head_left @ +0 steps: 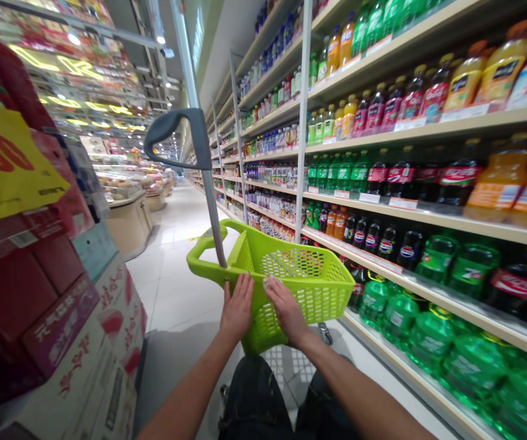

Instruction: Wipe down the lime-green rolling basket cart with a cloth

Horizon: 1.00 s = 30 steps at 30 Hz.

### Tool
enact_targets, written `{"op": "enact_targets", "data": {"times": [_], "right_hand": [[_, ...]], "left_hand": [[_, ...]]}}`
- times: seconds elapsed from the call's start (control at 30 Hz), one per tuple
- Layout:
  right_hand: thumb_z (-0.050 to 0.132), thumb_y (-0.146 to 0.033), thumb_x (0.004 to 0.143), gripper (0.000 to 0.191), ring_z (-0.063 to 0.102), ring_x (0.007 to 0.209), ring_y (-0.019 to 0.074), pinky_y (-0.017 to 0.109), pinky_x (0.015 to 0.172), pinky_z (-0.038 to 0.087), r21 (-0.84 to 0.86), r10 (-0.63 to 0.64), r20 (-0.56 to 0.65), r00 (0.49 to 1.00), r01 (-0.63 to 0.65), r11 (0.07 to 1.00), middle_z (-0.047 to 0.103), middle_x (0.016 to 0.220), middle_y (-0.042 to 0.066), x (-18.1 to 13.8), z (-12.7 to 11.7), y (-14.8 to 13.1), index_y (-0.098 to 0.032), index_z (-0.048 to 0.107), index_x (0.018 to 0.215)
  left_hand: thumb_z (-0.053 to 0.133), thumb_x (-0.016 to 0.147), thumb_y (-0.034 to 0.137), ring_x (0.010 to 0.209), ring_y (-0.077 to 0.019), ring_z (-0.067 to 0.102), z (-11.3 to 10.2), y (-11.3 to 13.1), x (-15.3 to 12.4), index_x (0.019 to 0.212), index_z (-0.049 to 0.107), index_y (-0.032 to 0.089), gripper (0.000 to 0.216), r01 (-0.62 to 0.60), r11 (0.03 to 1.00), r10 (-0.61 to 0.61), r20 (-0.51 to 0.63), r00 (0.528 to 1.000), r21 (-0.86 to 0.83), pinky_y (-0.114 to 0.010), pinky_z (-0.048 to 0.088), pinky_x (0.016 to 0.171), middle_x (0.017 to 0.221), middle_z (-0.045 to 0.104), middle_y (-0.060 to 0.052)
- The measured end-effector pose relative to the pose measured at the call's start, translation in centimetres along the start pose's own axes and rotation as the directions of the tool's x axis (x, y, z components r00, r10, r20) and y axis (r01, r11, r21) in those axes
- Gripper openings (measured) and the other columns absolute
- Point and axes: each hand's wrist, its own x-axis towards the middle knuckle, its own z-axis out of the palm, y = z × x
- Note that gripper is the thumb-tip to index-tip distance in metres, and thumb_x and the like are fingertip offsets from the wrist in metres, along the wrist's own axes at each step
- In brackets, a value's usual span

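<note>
A lime-green rolling shopping basket [323, 287] stands on the aisle floor in front of me, with a grey pull handle [185, 137] rising on a metal pole. My left hand [237, 307] lies flat against the near rim of the basket, fingers stretched out. My right hand [285, 308] rests on the same rim beside it, and its fingers seem to press a small pale thing I cannot make out. The basket looks empty inside.
Long shelves of soda and juice bottles [410, 177] line the right side. Stacked red and white cartons [62, 318] with a yellow price sign [2, 165] stand at the left. The white tiled aisle [176, 244] runs ahead toward display counters [130, 214].
</note>
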Motion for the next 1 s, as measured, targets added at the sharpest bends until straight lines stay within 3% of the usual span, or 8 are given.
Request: {"op": "enact_targets", "data": {"times": [0.1, 0.27, 0.47, 0.63, 0.87, 1.0], "right_hand": [[0.032, -0.002, 0.081, 0.048, 0.023, 0.129, 0.0171, 0.044, 0.104, 0.030, -0.025, 0.027, -0.026, 0.999, -0.028, 0.999, 0.040, 0.133, 0.010, -0.4, -0.6, 1.2, -0.016, 0.042, 0.126], [0.038, -0.007, 0.082, 0.043, 0.036, 0.123, 0.0180, 0.041, 0.097, 0.039, -0.058, 0.045, 0.096, 0.994, -0.040, 0.998, 0.051, 0.123, 0.010, -4.6, -0.2, 3.3, -0.019, 0.047, 0.122], [0.032, 0.000, 0.080, 0.051, 0.026, 0.128, 0.0166, 0.042, 0.104, 0.029, -0.063, 0.116, -0.040, 0.992, -0.118, 0.991, 0.040, 0.133, 0.008, -3.3, -2.3, 4.1, -0.018, 0.043, 0.126], [0.035, -0.002, 0.079, 0.048, 0.035, 0.123, 0.0168, 0.040, 0.099, 0.038, -0.089, 0.119, 0.085, 0.989, -0.111, 0.990, 0.051, 0.124, 0.008, -5.7, -2.0, 5.3, -0.020, 0.047, 0.123], [0.032, 0.003, 0.074, 0.058, 0.025, 0.129, 0.0164, 0.043, 0.105, 0.028, -0.080, 0.164, -0.073, 0.984, -0.170, 0.982, 0.038, 0.135, 0.007, -4.6, -3.9, 6.3, -0.018, 0.042, 0.127], [0.034, 0.002, 0.075, 0.053, 0.035, 0.124, 0.0170, 0.042, 0.100, 0.036, -0.123, 0.181, 0.056, 0.982, -0.173, 0.977, 0.051, 0.124, 0.009, -7.5, -3.5, 7.6, -0.017, 0.048, 0.122]], "left_hand": [[0.033, 0.073, 0.011, 0.131, -0.0201, 0.019, 0.5, 0.8, 0.5, 0.131, 0.032, 0.012, 0.058, -0.029, 0.999, 0.029, 0.022, 0.999, 0.021, -0.049, 0.012, 0.106, 0.141, 0.027, -0.007], [0.033, 0.072, 0.011, 0.132, -0.0206, 0.018, 0.8, 2.3, 1.6, 0.132, 0.029, 0.013, 0.060, -0.093, 0.995, 0.087, 0.109, 0.990, 0.046, -0.049, 0.013, 0.106, 0.141, 0.027, -0.007], [0.031, 0.073, 0.009, 0.132, -0.0199, 0.014, 0.6, 4.3, 3.0, 0.133, 0.027, 0.013, 0.060, -0.136, 0.990, 0.127, 0.168, 0.978, 0.040, -0.050, 0.012, 0.106, 0.142, 0.023, -0.007], [0.029, 0.074, 0.010, 0.132, -0.0197, 0.014, 0.6, 5.6, 3.7, 0.133, 0.027, 0.012, 0.059, -0.161, 0.987, 0.153, 0.268, 0.951, 0.007, -0.051, 0.011, 0.106, 0.143, 0.022, -0.007], [0.029, 0.073, 0.008, 0.132, -0.0206, 0.014, 0.9, 7.0, 3.9, 0.133, 0.027, 0.011, 0.060, -0.161, 0.987, 0.160, 0.309, 0.938, -0.022, -0.052, 0.010, 0.106, 0.143, 0.022, -0.008], [0.031, 0.072, 0.008, 0.132, -0.0213, 0.013, 1.2, 7.9, 4.1, 0.133, 0.026, 0.012, 0.062, -0.208, 0.977, 0.211, 0.305, 0.928, -0.043, -0.052, 0.010, 0.106, 0.143, 0.021, -0.009]]}}
